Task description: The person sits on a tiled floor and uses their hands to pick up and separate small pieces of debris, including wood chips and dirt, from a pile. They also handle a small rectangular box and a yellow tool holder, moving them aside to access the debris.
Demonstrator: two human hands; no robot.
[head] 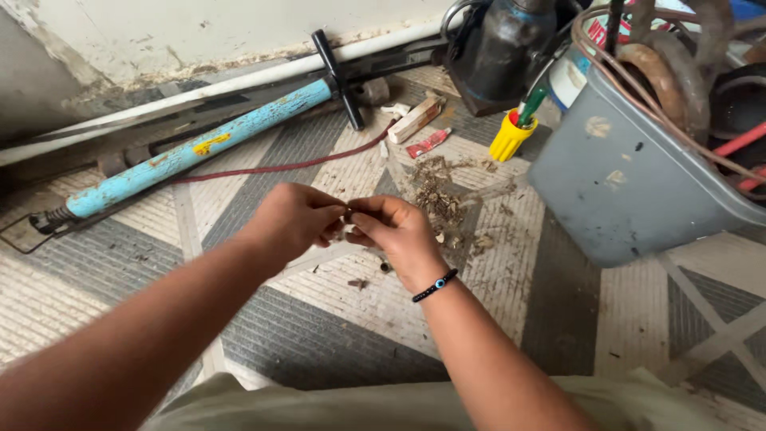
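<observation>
My left hand and my right hand meet over the tiled floor, fingertips pinched together on a small dark object that is mostly hidden between them. What that small piece is cannot be told. A black bead bracelet circles my right wrist. A small dark bit lies on the floor just below my right hand.
A blue hand pump with a black handle lies along the wall at the left. A grey plastic bin full of hoses and cables stands at the right. A yellow cup, a red tube, a wooden block and a debris pile lie ahead.
</observation>
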